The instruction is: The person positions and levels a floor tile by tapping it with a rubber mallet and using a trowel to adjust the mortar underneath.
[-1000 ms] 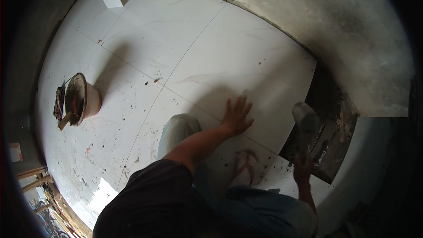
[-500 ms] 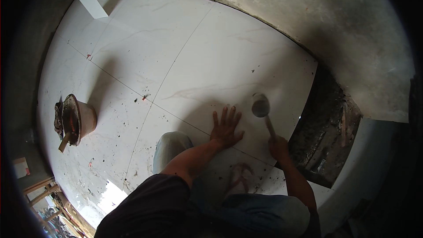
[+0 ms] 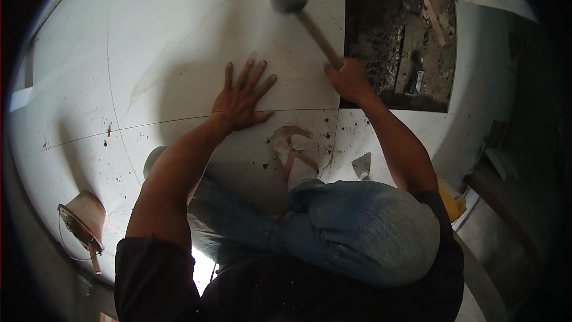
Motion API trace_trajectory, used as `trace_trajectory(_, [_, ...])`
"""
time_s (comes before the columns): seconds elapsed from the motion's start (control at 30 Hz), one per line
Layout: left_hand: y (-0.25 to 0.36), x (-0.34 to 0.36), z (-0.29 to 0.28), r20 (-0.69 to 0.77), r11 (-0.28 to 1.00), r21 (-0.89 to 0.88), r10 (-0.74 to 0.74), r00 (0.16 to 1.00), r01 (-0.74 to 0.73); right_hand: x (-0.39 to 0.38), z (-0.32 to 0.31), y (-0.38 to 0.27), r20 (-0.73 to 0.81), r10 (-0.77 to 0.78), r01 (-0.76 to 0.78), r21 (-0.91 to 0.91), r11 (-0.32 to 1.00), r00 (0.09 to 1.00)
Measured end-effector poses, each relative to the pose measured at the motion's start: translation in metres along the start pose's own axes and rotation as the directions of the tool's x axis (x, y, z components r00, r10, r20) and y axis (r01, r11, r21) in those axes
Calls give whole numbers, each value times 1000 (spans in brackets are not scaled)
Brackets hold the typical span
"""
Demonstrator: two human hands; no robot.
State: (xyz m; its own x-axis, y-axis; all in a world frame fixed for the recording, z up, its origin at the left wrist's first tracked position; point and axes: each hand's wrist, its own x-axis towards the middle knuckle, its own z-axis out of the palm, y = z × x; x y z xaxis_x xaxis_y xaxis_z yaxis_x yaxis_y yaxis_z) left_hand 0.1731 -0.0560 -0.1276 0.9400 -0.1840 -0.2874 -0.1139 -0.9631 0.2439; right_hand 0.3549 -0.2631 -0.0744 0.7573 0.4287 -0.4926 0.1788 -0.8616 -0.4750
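Mallet (image 3: 313,30) clamped in my right grip (image 3: 350,80) has swung from gap (image 3: 396,36) to tile (image 3: 202,30), seemingly mid-tapping; my left grip (image 3: 239,102) rests there, fingers apart.

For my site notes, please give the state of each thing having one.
Left hand: open, flat on tile
Right hand: closed around mallet
Mallet: held, head blurred
Tile: laid, partly shaded
Bucket: wooden handle sticking out
Grey blade: lying unheld
Gap: untiled, rough
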Motion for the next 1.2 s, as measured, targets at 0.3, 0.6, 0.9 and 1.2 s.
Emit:
trace_trajectory(0.3, [-3,-4,10,-6,998,-15,-55,998,55,1,-15,-35,-41,-149,151,39,988,988])
trace_trajectory(0.6, [2,-6,8,23,997,-7,-80,997,80,13,-10,-55,-81,-224,232,102,967,971])
trace_trajectory(0.9, [-1,2,8,-89,998,-47,-43,995,39,43,6,-35,-63,-240,241,21,970,969])
trace_trajectory(1.2, [-187,18,-35,-252,568,-166,-814,523,806,70,6,-29,-89,-108,107,-20,994,990])
